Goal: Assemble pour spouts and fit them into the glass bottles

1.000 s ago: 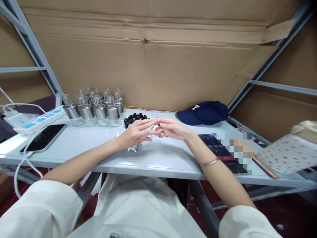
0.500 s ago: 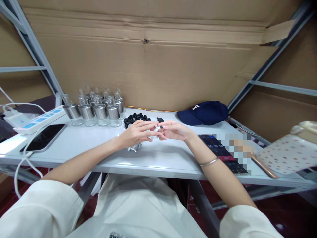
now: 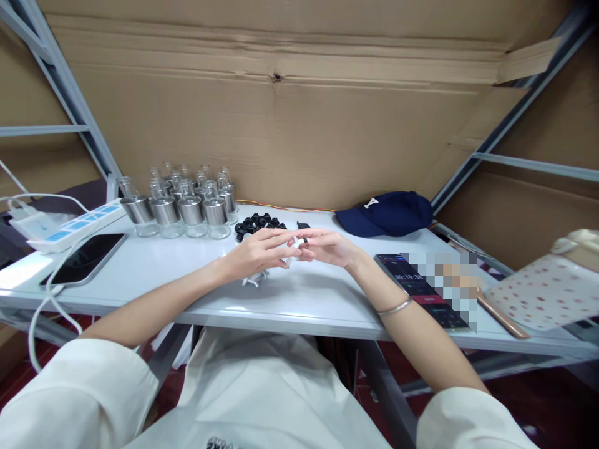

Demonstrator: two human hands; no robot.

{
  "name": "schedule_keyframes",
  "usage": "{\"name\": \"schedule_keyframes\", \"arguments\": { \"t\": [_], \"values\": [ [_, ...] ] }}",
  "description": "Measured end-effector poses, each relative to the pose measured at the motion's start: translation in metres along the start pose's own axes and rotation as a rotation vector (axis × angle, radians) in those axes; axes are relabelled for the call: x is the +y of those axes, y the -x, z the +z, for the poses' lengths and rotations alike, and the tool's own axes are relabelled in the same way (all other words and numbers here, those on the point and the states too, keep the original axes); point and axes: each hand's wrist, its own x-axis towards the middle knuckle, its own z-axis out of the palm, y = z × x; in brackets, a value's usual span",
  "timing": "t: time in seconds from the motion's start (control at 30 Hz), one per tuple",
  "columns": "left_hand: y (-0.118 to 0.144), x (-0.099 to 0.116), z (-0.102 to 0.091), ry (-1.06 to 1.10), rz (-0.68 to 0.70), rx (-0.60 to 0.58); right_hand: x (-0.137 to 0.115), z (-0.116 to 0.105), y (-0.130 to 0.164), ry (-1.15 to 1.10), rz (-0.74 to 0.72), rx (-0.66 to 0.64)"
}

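Both hands meet over the white counter [image 3: 154, 268], the left hand [image 3: 255, 252] and right hand [image 3: 327, 246] each with a closed grip on one small white part [image 3: 296, 240], while little bottles [image 3: 187, 202] and black caps [image 3: 257, 223] wait behind, unjoined.

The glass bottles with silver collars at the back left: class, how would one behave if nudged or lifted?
The glass bottles look rigid and breakable. Narrow necks above wide bases suggest they would slide, not tip. Smooth glass may slip.
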Motion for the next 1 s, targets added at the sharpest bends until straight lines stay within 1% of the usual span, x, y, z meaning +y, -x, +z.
{"name": "schedule_keyframes", "arguments": {
  "t": [0.1,0.17,0.27,0.33,0.4,0.5,0.63,0.87,1.0],
  "values": [
    [0.0,0.0,0.0,0.016,-0.001,-0.015,-0.001,0.003,0.0,0.065,-0.024,0.027],
    [0.002,-0.002,0.001,0.051,-0.033,-0.035,-0.001,0.005,-0.001,0.103,-0.037,0.074],
    [0.005,-0.007,0.003,0.105,-0.131,-0.045,0.0,0.009,-0.005,0.182,-0.113,0.236],
    [0.007,-0.01,0.005,0.13,-0.198,-0.04,0.001,0.011,-0.008,0.292,-0.197,0.35],
    [0.008,-0.012,0.006,0.165,-0.24,-0.035,0.002,0.011,-0.01,0.434,-0.275,0.415],
    [0.008,-0.012,0.006,0.225,-0.279,-0.057,0.003,0.01,-0.011,0.62,-0.356,0.448],
    [0.007,-0.011,0.005,0.261,-0.314,-0.093,0.006,0.008,-0.01,0.744,-0.384,0.459],
    [0.006,-0.01,0.005,0.308,-0.303,-0.129,0.007,0.008,-0.008,0.967,-0.306,0.468],
    [0.006,-0.009,0.005,0.338,-0.313,-0.163,0.005,0.009,-0.007,1.01,-0.264,0.478]
  ]
}}
